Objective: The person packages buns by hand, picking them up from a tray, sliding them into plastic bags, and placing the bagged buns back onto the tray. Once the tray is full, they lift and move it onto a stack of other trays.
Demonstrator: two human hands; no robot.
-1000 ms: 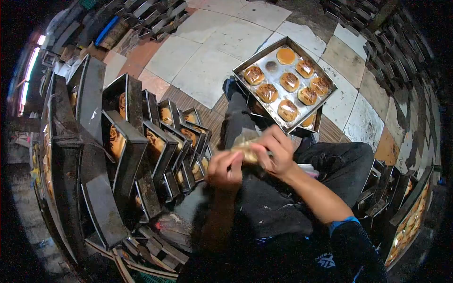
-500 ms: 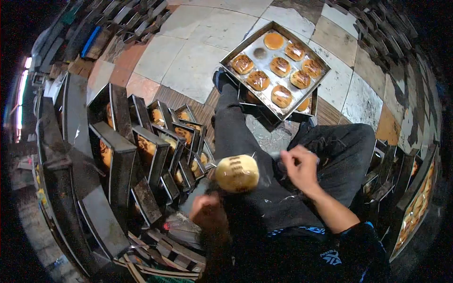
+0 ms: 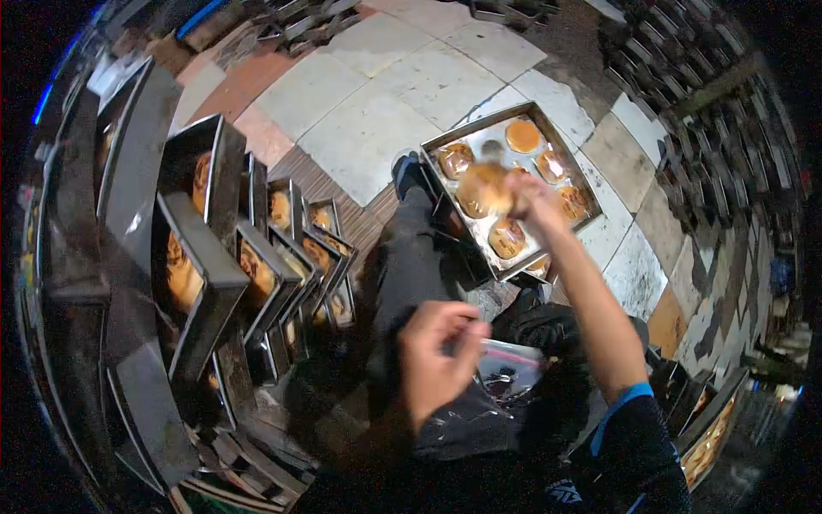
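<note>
My right hand (image 3: 538,204) reaches over a square metal baking tray (image 3: 548,107), its fingers closed on the edge of a round browned bun (image 3: 485,188). Motion blurs that bun. Around it in the tray lie several other buns, among them a smooth orange-topped bun (image 3: 523,135) and a dark-striped bun (image 3: 507,237). Above my lap is my left hand (image 3: 437,355), fingers loosely curled and thumb apart, with nothing visible in it. Just right of it, a clear plastic packet (image 3: 509,368) lies on my lap.
Stacked metal tins with browned bread (image 3: 181,270) rise close on my left. More dark tins (image 3: 711,171) stand at the far right, and a tray of buns (image 3: 709,437) leans low right. Worn tiles (image 3: 360,111) cover the floor.
My right hand has moved forward from my lap to the tray and closed on a bun. My left hand has come up and right. The striped wrapped bun above my lap no longer shows there.
</note>
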